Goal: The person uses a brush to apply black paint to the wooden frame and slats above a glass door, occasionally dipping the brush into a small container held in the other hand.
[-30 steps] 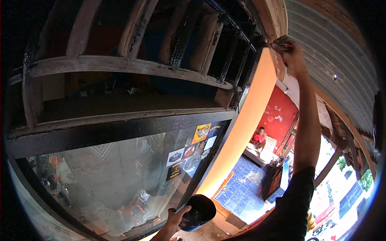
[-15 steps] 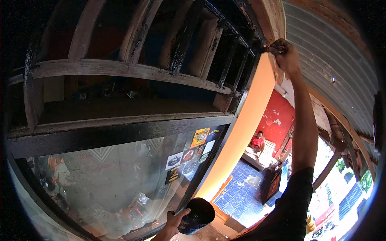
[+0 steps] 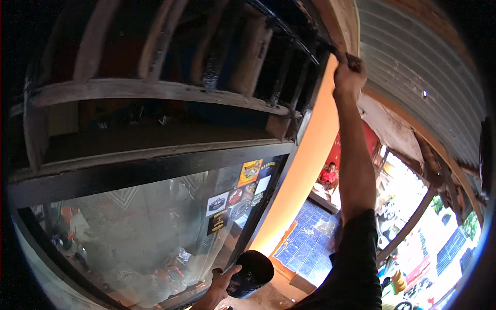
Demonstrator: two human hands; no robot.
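My left hand [image 3: 221, 283] grips the rim of a dark, open paint can [image 3: 251, 274] low in front of me, thumb over the edge. High up, my right hand [image 3: 350, 77] is closed around a dark-stained paintbrush [image 3: 353, 63]. Its bristle end points left toward the upper corner of the wooden window frame and is mostly lost in shadow. Wet-looking black paint shines on parts of the slatted grille [image 3: 209, 77], while other slats show bare, greyish wood. Below the grille runs a dark crossbar [image 3: 150, 164].
A glass pane [image 3: 150, 232] with several stickers [image 3: 250, 172] fills the lower left. Beside it stands an orange wall edge [image 3: 302, 170]. Corrugated roofing [image 3: 413, 62] slopes overhead at the right. Beyond the blue tiled floor [image 3: 305, 237], a person in red [image 3: 328, 175] sits.
My right hand and forearm have shifted left, with the brush still at the upper frame corner. The view has moved slightly; the left hand still holds the can.
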